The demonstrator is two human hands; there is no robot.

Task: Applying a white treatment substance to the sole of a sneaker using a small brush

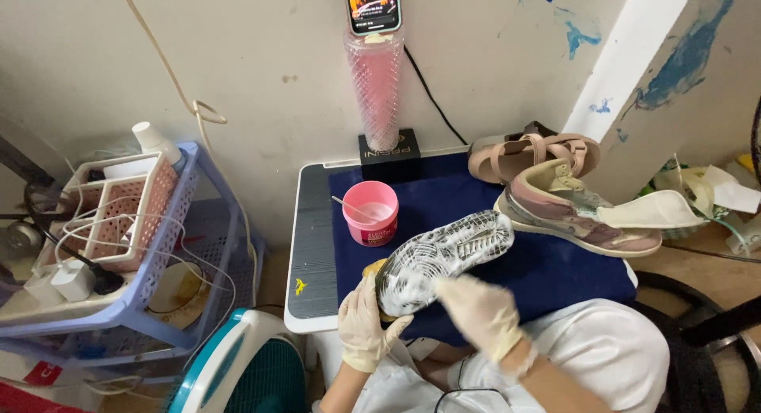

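The person holds a shoe [444, 258] upside down over the front of the small table [313, 246]. Its sole faces up and is covered in white foam. The left hand [365, 324], in a pale glove, wraps around the heel end of the shoe from below and grips it. The right hand [479, 311], also gloved, rests on the near side of the sole with its fingers bent down on it. I cannot tell if the right hand has something small inside it. Something yellow peeks out just under the shoe, by the left hand.

A dark blue cloth [547, 270] lies over the table. On it, just behind the shoe, stands an open pink tub [370, 215] with a little white stick in it. To the right, the other shoe [575, 215], pink and cream, sits right way up, and a tan sandal [531, 154] lies behind it. A tall pink holder [376, 88] at the back carries a phone [373, 7]. A blue basket shelf [119, 254] stands to the left of the table.
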